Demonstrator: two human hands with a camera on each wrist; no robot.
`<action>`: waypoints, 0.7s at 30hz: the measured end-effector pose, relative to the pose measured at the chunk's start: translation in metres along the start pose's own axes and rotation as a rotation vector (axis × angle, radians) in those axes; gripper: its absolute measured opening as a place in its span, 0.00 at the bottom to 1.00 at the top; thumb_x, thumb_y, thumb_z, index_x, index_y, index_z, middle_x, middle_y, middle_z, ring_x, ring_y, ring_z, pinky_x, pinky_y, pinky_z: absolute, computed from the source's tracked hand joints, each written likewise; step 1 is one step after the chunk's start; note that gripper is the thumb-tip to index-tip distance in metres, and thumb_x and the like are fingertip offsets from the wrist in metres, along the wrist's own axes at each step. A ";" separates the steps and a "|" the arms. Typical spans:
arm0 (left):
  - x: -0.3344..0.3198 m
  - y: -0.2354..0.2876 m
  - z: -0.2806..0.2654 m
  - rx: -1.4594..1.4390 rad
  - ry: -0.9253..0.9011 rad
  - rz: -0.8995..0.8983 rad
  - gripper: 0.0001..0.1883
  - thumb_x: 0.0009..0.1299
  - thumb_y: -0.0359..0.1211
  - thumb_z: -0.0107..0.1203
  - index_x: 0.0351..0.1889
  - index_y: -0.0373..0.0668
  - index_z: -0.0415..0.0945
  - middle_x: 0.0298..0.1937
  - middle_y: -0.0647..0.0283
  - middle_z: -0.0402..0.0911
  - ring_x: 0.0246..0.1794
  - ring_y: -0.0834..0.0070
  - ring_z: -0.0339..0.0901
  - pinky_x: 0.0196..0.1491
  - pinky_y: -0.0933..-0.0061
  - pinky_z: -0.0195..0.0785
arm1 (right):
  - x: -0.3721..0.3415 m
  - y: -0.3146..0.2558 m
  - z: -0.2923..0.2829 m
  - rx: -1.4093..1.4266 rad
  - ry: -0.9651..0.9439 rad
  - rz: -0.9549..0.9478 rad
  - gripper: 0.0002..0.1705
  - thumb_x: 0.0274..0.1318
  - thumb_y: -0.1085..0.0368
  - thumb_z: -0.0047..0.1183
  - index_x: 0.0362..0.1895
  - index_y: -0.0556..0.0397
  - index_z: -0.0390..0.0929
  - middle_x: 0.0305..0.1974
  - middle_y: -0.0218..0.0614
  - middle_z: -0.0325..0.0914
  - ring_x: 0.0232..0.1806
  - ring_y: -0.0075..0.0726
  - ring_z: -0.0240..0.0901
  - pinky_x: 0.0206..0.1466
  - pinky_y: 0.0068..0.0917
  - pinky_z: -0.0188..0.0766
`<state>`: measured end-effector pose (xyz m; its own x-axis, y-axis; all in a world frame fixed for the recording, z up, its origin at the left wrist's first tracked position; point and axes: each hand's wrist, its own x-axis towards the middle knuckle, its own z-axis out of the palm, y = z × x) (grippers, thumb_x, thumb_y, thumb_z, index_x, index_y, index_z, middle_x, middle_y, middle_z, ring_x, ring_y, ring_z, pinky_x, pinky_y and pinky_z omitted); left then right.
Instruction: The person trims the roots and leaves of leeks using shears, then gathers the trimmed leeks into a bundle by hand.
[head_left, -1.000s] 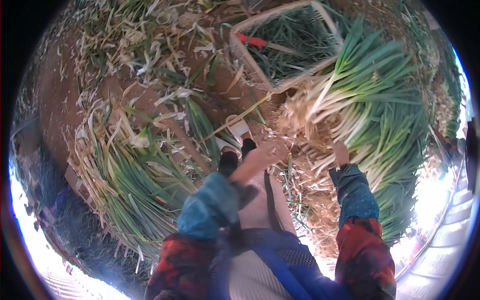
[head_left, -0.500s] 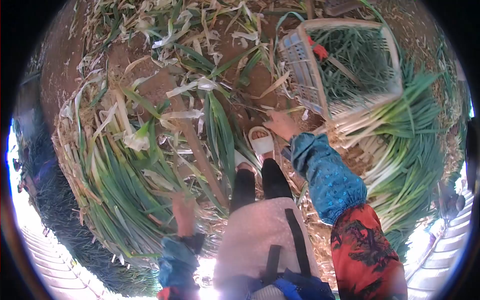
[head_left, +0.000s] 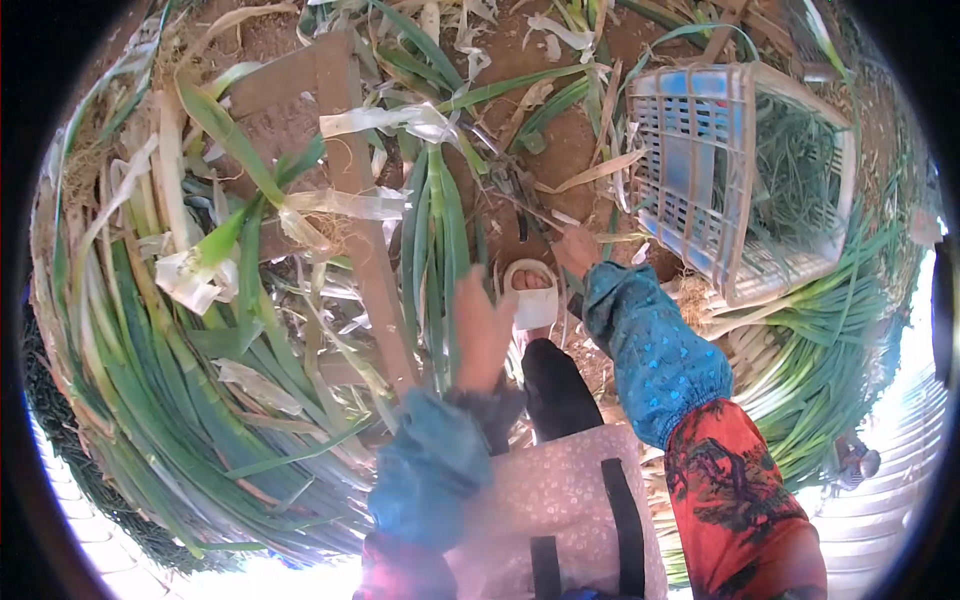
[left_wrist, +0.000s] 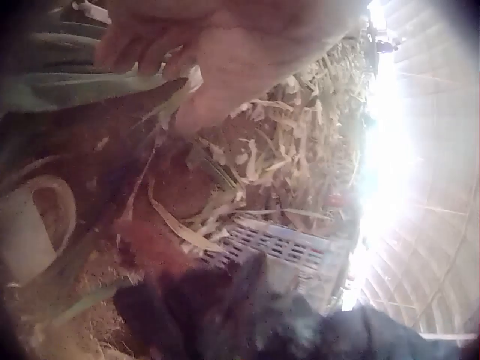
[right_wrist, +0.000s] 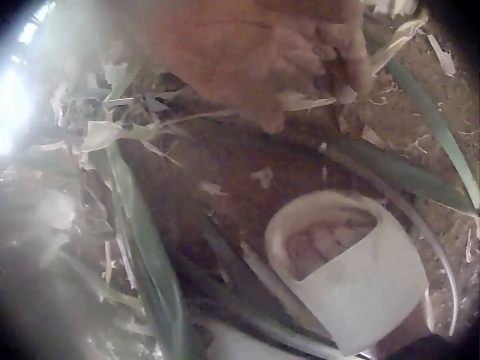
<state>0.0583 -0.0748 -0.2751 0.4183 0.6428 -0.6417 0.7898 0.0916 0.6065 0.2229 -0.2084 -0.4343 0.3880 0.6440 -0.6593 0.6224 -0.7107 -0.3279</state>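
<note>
My right hand (head_left: pixel 575 250) is low over the soil just beyond a white sandal (head_left: pixel 535 307), fingers curled round a thin dry stalk. A pale bit of it (right_wrist: pixel 309 102) shows between thumb and fingers in the right wrist view. Left of the foot, my left hand (head_left: pixel 483 330) reaches over long green leek leaves (head_left: pixel 435 225) with its fingers extended, holding nothing. The left wrist view shows its fingers loosely bent above the leaves. Near the right fingertips lies a dark, narrow metal object (head_left: pixel 517 185), partly covered by dry leaves.
A large heap of leeks (head_left: pixel 170 370) fills the left side beside a wooden board (head_left: pixel 350 150). At the right stands a blue and white plastic crate (head_left: pixel 700 180) holding green leaves, with more leeks (head_left: pixel 800 370) beside it. Dry husks litter the soil.
My right hand went from the right-hand leeks to the ground by the sandal. The left swung down to the left heap, then forward over the leaves by the foot. The view turned left.
</note>
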 end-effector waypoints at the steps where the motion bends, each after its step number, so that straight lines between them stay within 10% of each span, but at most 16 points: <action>1: 0.020 -0.014 0.012 0.045 0.066 0.007 0.29 0.56 0.35 0.59 0.52 0.30 0.64 0.49 0.43 0.68 0.52 0.48 0.65 0.56 0.57 0.59 | -0.002 0.006 0.003 0.003 -0.013 -0.011 0.23 0.44 0.60 0.56 0.42 0.62 0.68 0.32 0.59 0.73 0.40 0.64 0.71 0.43 0.49 0.68; 3: 0.052 -0.027 0.021 0.145 0.156 -0.075 0.30 0.53 0.36 0.62 0.50 0.30 0.63 0.49 0.43 0.67 0.52 0.47 0.64 0.55 0.56 0.58 | -0.011 0.002 0.009 0.185 0.221 0.036 0.23 0.43 0.60 0.56 0.42 0.62 0.69 0.31 0.59 0.73 0.39 0.63 0.72 0.42 0.48 0.68; 13: 0.121 -0.081 0.053 0.728 0.390 -0.304 0.37 0.46 0.42 0.68 0.50 0.38 0.61 0.45 0.51 0.69 0.47 0.56 0.69 0.49 0.55 0.63 | 0.015 -0.032 -0.002 0.352 0.097 0.130 0.20 0.40 0.58 0.53 0.38 0.57 0.77 0.37 0.53 0.76 0.39 0.58 0.72 0.43 0.44 0.67; 21: 0.092 -0.019 0.023 0.127 0.080 -0.359 0.27 0.49 0.30 0.55 0.50 0.35 0.67 0.42 0.40 0.75 0.47 0.45 0.72 0.47 0.55 0.67 | -0.056 -0.026 -0.071 1.079 0.015 0.394 0.11 0.47 0.66 0.50 0.37 0.54 0.71 0.21 0.26 0.65 0.17 0.23 0.62 0.19 0.22 0.57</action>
<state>0.0919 -0.0346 -0.3563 0.0733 0.6444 -0.7612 0.9308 0.2299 0.2842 0.2330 -0.2056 -0.3413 0.4393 0.3209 -0.8391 -0.4478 -0.7315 -0.5142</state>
